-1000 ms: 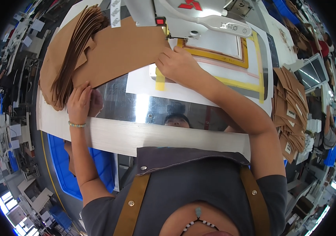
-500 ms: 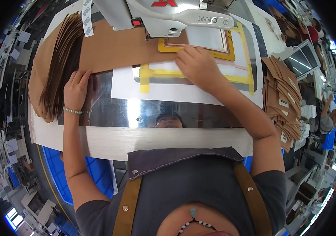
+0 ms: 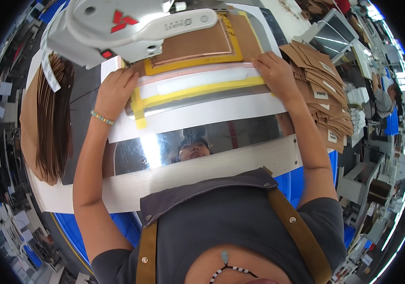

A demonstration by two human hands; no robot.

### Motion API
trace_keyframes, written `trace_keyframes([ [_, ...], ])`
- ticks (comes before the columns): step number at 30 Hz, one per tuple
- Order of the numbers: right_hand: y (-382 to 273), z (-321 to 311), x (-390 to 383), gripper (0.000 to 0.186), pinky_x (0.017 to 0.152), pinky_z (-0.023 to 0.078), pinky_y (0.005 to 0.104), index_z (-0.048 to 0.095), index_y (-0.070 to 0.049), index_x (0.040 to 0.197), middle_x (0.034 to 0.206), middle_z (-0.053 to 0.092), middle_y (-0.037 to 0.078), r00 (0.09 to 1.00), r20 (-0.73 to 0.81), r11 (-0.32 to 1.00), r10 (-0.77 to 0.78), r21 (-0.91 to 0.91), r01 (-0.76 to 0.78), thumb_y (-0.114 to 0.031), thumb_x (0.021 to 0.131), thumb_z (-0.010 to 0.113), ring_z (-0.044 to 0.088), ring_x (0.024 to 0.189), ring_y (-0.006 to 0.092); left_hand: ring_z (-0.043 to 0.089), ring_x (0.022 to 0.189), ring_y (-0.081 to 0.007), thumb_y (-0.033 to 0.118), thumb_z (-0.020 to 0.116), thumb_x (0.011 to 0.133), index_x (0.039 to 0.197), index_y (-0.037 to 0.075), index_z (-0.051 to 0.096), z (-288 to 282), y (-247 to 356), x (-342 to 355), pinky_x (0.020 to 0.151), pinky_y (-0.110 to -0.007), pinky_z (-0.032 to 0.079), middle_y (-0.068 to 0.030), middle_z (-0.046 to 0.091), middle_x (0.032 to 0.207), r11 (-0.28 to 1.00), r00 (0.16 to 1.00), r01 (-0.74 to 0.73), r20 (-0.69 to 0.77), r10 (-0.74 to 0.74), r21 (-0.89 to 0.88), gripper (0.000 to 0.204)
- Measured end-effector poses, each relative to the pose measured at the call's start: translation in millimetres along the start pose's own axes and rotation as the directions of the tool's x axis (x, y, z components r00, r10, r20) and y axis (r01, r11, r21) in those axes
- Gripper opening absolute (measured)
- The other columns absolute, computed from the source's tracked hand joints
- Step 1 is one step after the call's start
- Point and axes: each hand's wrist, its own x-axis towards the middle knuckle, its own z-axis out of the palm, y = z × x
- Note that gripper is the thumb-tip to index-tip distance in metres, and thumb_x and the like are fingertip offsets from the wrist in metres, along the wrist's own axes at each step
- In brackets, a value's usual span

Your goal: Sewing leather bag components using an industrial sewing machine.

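Observation:
A brown paper sheet [image 3: 250, 38] lies under a yellow template frame [image 3: 193, 60] and white machine head [image 3: 79, 28]. My left hand [image 3: 116, 92] pinches the sheet's near edge at its left end, just right of the head. My right hand [image 3: 276, 75] pinches the same edge at its right end, beside the frame. Between my hands lies a white jig sheet [image 3: 183, 113] with yellow tape [image 3: 198, 92] and a thin pink line. Much of the brown sheet is hidden by the frame and machine.
A fanned stack of brown paper pieces [image 3: 41, 123] stands at the left; a loose pile with white labels [image 3: 318, 80] sits at the right beside a tilted screen [image 3: 328, 35]. Blue bins [image 3: 288, 184] are below the table [image 3: 202, 161]. A co-worker [image 3: 382, 99] is at the far right.
The brown sheet moved right, from beside the left stack to under the frame and machine. Both my hands moved right with it, my left hand leaving the stack. The view shifted.

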Motion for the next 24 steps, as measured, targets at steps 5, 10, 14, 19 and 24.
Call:
trace_keyframes([
  [5,-5.3,-3.7,-3.9,0.022,0.08,0.057,0.0368,0.074,-0.002,0.103,0.105,0.07,0.005,0.999,0.0,0.999,0.032,0.036,-0.032,-0.004,0.082,0.069,0.067,0.099,0.0243,0.064,0.123,-0.0292,0.005,0.066,0.086,0.122,0.004,0.07,-8.7,6.4,-15.2,0.1,-0.041,0.053,-0.0107,0.069,0.125,0.99,0.988,0.137,0.075,-0.134,-0.036,0.037],
  [10,-25.3,-11.6,-11.7,0.031,0.103,0.049,0.0425,0.072,-0.004,0.123,0.129,0.068,0.008,0.985,0.052,0.985,0.167,0.037,-0.169,-0.017,0.095,0.067,0.059,0.126,0.0278,0.048,0.145,-0.0375,0.01,0.062,0.097,0.137,0.005,0.067,-20.1,30.9,-10.1,0.118,-0.048,0.04,-0.0114,0.057,0.155,0.95,0.946,0.3,0.153,-0.286,-0.082,0.04],
  [14,-29.4,-5.9,-30.1,0.043,0.121,0.034,0.0472,0.065,-0.008,0.142,0.153,0.057,0.01,0.935,0.146,0.935,0.324,0.103,-0.34,-0.034,0.108,0.058,0.042,0.149,0.031,0.038,0.154,-0.0388,0.015,0.062,0.101,0.144,0.005,0.063,-23.4,46.6,-13.2,0.125,-0.049,0.033,-0.0116,0.052,0.161,0.895,0.909,0.405,0.187,-0.372,-0.188,0.044],
  [19,-26.2,-7.9,-31.6,0.044,0.123,0.031,0.0466,0.064,-0.009,0.144,0.158,0.054,0.008,0.923,0.194,0.926,0.332,0.119,-0.358,-0.034,0.109,0.056,0.037,0.153,0.0302,0.042,0.15,-0.0389,0.015,0.067,0.098,0.139,0.004,0.067,-21.2,43.1,-15.9,0.123,-0.048,0.036,-0.0123,0.057,0.156,0.87,0.906,0.42,0.166,-0.389,-0.256,0.043],
  [24,-22.5,-7.6,-31.5,0.046,0.126,0.027,0.0461,0.061,-0.01,0.148,0.163,0.049,0.005,0.909,0.232,0.915,0.346,0.132,-0.382,-0.033,0.11,0.053,0.034,0.155,0.0292,0.045,0.148,-0.0394,0.014,0.067,0.097,0.138,0.005,0.068,-25.6,44.6,-8.4,0.121,-0.048,0.038,-0.0132,0.055,0.157,0.866,0.907,0.42,0.12,-0.403,-0.27,0.041],
])
